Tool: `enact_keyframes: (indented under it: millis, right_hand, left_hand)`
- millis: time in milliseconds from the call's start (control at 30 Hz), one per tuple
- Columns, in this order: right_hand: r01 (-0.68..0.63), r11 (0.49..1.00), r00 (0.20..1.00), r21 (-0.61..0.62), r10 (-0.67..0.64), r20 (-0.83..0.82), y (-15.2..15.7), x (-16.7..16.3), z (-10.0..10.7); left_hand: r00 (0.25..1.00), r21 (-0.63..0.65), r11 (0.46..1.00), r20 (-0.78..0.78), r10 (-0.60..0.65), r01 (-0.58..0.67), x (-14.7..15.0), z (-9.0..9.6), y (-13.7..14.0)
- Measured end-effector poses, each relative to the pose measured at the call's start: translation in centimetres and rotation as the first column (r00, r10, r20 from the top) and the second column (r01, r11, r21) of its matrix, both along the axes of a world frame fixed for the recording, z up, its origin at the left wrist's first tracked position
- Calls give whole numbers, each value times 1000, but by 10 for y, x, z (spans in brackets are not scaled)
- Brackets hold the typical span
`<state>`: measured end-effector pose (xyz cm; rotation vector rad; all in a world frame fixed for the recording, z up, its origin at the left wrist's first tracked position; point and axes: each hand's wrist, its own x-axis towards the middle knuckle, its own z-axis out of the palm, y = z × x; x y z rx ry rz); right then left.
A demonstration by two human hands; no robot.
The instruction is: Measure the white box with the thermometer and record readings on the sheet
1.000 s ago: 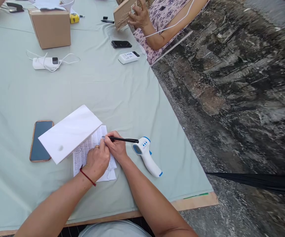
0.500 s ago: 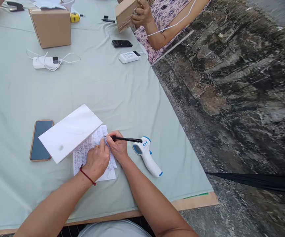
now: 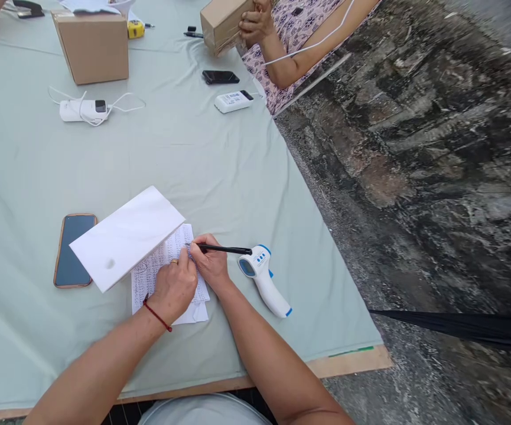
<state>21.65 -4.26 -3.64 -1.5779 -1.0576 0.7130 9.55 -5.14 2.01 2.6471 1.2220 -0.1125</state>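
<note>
My right hand [image 3: 211, 261] is closed around a black pen [image 3: 226, 249], its tip at a sheet of paper [image 3: 151, 277] covered in rows of small print. Beside it, my left hand [image 3: 175, 283] lies on the same sheet, fingers curled and index finger stretched toward the pen tip. A flat white box [image 3: 127, 235] slants across the top of the sheet and covers a corner of a smartphone [image 3: 72, 254]. To the right of my hands lies a white and blue infrared thermometer [image 3: 264, 280]; the pen's rear end overlaps it in view.
Across the table [image 3: 166, 165] a co-worker's hand [image 3: 257, 23] holds a cardboard box [image 3: 224, 23]. Nearby lie a black phone [image 3: 220, 77] and a white device [image 3: 234, 101]. Another carton [image 3: 93, 50] and a corded white device [image 3: 82, 111] stand further left. Rocky ground [image 3: 415, 177] borders the table's right edge.
The co-worker's cardboard box has shifted slightly left and turned. My hands, the pen and the paper stay almost where they were.
</note>
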Motion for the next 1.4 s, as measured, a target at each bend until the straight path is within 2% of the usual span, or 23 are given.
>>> enact_keyframes:
  millis: [167,300,400,500,633,800,900,967,1033,1067,1100,1133,1200,1267,1333,1400]
  right_hand:
    - [31,1000,1000,2,-31,-2,0,0,-3]
    - [112,992,994,60,-113,12,1,1,-6]
    - [141,981,985,132,-153,85,4,2,-9]
    - [88,972,966,218,-136,220,7,6,-12]
    - [-48,970,926,236,-46,375,6,18,-16]
    - [-108,972,897,208,5,443,0,28,-19]
    - [-128,974,881,189,24,473,0,27,-21]
    - [-175,972,845,159,66,531,2,26,-22]
    - [-226,967,792,121,110,601,4,25,-22]
    - [-245,964,764,101,128,632,5,26,-22]
    - [-262,962,737,77,148,659,6,26,-21]
    - [-277,959,711,53,168,682,6,27,-20]
    - [-305,952,662,9,205,721,5,29,-17]
    - [-328,945,621,-19,230,749,0,31,-12]
    - [-330,944,610,-4,216,762,-8,35,-5]
    - [-283,958,628,49,147,764,-21,45,2]
  left_hand:
    - [1000,-5,1000,-2,-6,6,0,-1,0]
    - [1000,21,1000,28,3,-3,-2,-8,0]
    - [998,72,997,61,-3,-1,-4,-17,3]
    - [985,168,985,162,-59,31,-8,-21,9]
    - [891,373,918,358,-279,137,-12,-21,15]
    - [774,576,800,425,-469,168,-22,-14,16]
    - [751,653,755,466,-468,64,-40,-1,18]
    - [761,676,722,544,-355,-147,-57,10,21]
    - [721,660,601,666,-191,-450,-76,18,27]
    - [667,633,525,729,-155,-570,-85,20,31]
    - [614,597,486,776,-146,-638,-93,21,35]
    - [588,579,473,795,-149,-664,-100,22,40]
    - [596,533,495,802,-37,-686,-110,20,49]
    - [571,453,573,820,33,-683,-115,17,58]
    - [496,329,674,866,64,-662,-116,13,65]
    - [382,142,775,914,135,-616,-116,9,71]
